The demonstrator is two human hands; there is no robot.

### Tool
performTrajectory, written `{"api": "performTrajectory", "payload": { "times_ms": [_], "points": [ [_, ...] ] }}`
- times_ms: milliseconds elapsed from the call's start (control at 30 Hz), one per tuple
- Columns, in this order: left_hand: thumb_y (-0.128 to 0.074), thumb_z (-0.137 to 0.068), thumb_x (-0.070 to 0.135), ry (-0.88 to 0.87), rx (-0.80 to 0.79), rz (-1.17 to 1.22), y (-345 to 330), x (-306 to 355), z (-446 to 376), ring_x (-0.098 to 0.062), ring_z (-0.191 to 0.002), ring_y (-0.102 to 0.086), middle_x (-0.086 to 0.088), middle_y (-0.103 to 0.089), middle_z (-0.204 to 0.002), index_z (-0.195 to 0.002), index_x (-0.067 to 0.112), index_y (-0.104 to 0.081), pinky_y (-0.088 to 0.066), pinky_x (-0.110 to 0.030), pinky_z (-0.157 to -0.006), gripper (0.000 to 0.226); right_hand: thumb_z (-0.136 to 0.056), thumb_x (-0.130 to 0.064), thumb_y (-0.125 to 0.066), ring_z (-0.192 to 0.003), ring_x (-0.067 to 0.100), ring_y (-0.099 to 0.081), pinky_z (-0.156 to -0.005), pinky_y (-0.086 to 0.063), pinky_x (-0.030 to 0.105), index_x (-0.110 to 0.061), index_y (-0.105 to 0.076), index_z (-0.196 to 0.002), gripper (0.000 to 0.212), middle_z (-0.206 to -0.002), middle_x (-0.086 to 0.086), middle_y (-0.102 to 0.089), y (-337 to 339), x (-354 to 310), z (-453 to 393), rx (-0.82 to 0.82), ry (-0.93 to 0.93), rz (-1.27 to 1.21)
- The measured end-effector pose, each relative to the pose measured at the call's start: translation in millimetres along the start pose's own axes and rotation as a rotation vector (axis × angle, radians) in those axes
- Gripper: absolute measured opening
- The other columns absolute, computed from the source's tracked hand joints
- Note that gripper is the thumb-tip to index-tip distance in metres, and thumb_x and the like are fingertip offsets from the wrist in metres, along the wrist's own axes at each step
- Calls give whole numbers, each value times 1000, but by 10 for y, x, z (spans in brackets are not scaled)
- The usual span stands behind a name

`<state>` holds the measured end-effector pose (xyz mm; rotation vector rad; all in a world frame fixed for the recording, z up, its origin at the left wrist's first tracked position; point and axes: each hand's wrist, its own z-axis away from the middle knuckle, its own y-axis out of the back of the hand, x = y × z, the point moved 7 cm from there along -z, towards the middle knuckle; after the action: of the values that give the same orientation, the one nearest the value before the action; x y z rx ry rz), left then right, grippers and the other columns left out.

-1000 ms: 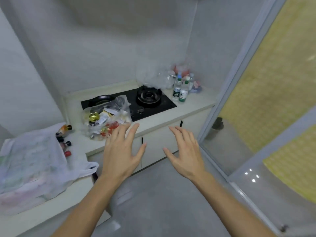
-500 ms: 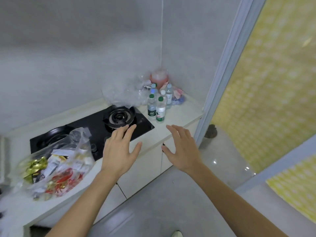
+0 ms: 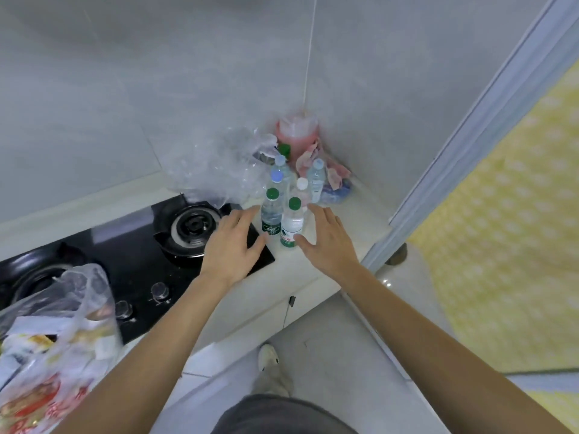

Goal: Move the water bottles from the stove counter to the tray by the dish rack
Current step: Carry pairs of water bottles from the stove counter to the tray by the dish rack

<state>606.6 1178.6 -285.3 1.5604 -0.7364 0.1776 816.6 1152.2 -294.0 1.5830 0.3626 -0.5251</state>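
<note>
Several small water bottles stand in a cluster on the counter [image 3: 316,270] right of the stove. In front are two green-capped bottles, one on the left [image 3: 271,214] and one on the right [image 3: 291,223]. Behind them stand a white-capped bottle [image 3: 301,191] and pale-blue-capped bottles [image 3: 316,178]. My left hand [image 3: 233,242] is open just left of the left green-capped bottle, its thumb close to the label. My right hand [image 3: 326,239] is open just right of the right green-capped bottle, thumb near its base. Neither hand grips a bottle. The tray and dish rack are out of view.
A black gas hob [image 3: 188,227] with burners and knobs lies left of the bottles. Crumpled clear plastic [image 3: 216,164] and a pink container [image 3: 297,133] fill the corner behind them. A plastic bag of packets [image 3: 53,346] sits at the lower left. A sliding door frame [image 3: 438,170] rises on the right.
I have moved closer to the stove corner. Both open hands have reached forward over the counter edge and now flank the two front green-capped bottles.
</note>
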Motion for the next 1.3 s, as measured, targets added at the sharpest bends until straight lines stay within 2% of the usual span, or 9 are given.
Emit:
{"api": "performTrajectory", "payload": {
  "times_ms": [67, 200, 400, 600, 767, 900, 1033, 1133, 1300],
  "points": [
    [-61, -104, 39, 28, -46, 69, -173, -110, -411, -30, -140, -47, -6, -53, -149, -158, 27, -42, -48, -48, -109, 58, -97, -39, -71, -133, 33, -48, -110, -45, 48, -22, -35, -157, 72, -151, 5, -49, -128, 122, -332, -31, -48, -20],
    [-66, -102, 35, 55, -143, 211, -527, -309, -1027, -26, -134, -52, -2, -53, -145, -155, 33, -42, -50, -44, -102, 59, -95, -38, -74, -125, 34, -54, -103, -49, 48, -21, -40, -153, 69, -140, 6, -55, -416, 275, -788, -95, -84, -34],
    [-81, -93, 33, 102, -304, 321, -1014, -585, -1442, -11, -131, -54, 7, -54, -145, -153, 33, -42, -42, -29, -106, 72, -91, -38, -79, -115, 26, -59, -94, -48, 35, -19, -49, -138, 59, -126, 0, -60, -763, 454, -1115, -150, -137, -82],
    [-90, -76, 29, 156, -355, 299, -1281, -743, -1532, -25, -115, -66, 1, -61, -128, -134, 28, -53, -55, -49, -97, 69, -78, -33, -89, -108, 26, -65, -84, -48, 33, -22, -55, -135, 68, -124, -1, -64, -932, 595, -1202, -164, -218, -151],
    [-86, -70, 43, 192, -331, 315, -1306, -739, -1587, -24, -108, -68, 5, -65, -122, -125, 37, -51, -58, -51, -91, 65, -76, -34, -91, -108, 29, -66, -87, -53, 38, -24, -51, -141, 77, -123, 0, -64, -1022, 614, -1221, -164, -239, -150],
    [-87, -71, 32, 220, -320, 323, -1241, -720, -1534, -20, -102, -70, 9, -69, -114, -119, 36, -53, -58, -50, -89, 59, -80, -35, -87, -111, 30, -67, -90, -53, 41, -27, -51, -141, 72, -126, -2, -67, -963, 615, -1235, -184, -208, -147],
    [-87, -70, 27, 251, -238, 364, -1006, -672, -1501, -13, -94, -71, 14, -73, -101, -111, 32, -57, -59, -42, -88, 52, -81, -41, -87, -110, 26, -66, -89, -49, 35, -28, -52, -139, 69, -125, -5, -70, -756, 609, -1209, -172, -135, -170],
    [-94, -73, 18, 265, -178, 401, -731, -609, -1500, 8, -93, -67, 23, -70, -99, -116, 32, -55, -55, -31, -87, 59, -78, -40, -90, -105, 23, -68, -90, -54, 38, -29, -50, -138, 73, -118, -8, -72, -519, 540, -1224, -143, -75, -273],
    [-99, -70, 20, 331, -18, 523, -168, -504, -1300, 1, -105, -73, 15, -76, -113, -129, 32, -57, -57, -33, -100, 73, -77, -26, -92, -107, 13, -73, -97, -58, 49, -33, -54, -126, 63, -116, -13, -75, -115, 329, -1342, -214, 40, -573]
  ]
}}
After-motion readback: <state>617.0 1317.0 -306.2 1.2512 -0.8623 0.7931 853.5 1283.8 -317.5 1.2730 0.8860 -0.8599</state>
